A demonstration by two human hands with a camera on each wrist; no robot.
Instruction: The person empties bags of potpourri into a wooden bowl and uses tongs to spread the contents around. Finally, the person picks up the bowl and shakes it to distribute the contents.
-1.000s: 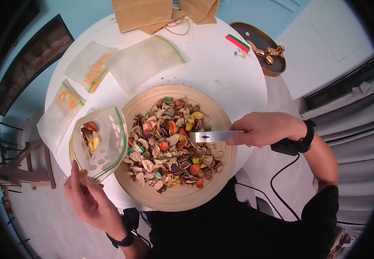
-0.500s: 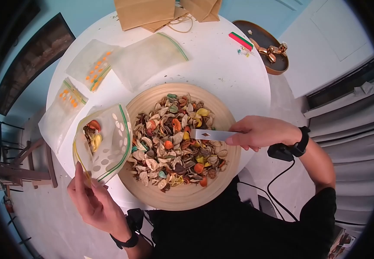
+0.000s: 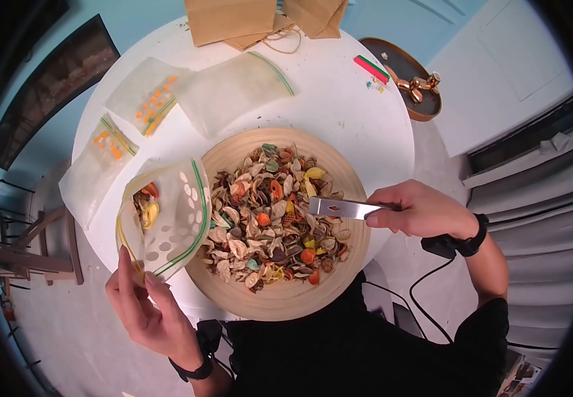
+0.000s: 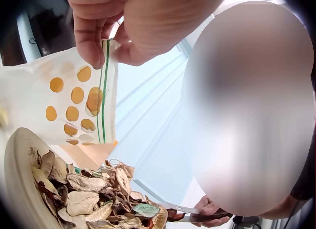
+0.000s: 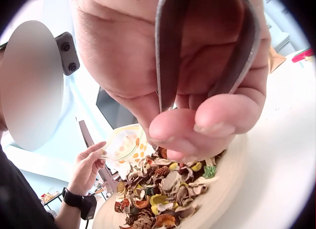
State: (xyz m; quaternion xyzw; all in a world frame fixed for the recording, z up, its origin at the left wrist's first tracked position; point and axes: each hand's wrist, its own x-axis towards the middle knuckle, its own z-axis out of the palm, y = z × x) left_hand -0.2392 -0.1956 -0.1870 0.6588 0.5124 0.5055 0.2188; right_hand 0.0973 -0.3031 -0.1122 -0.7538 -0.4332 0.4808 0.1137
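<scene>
A left hand [image 3: 147, 311] is pinching a zip bag [image 3: 175, 228] at its edge, its grip narrow on the film. The bag is sitting left of a bowl [image 3: 260, 309], overlapping its rim in the head view, with orange, brown and yellow pieces [image 3: 148, 206] showing in it. A right hand [image 3: 422, 208] is holding tongs [image 3: 352, 209], its grip curling round the metal; their far end is lying over the right part of the dried mix [image 3: 260, 231] in the bowl. Whether the tongs are holding a piece, one cannot tell. Flat bags [image 3: 233, 92] are lying on the white desk [image 3: 372, 139] behind, and paper bags [image 3: 230, 21] are standing at its far side.
</scene>
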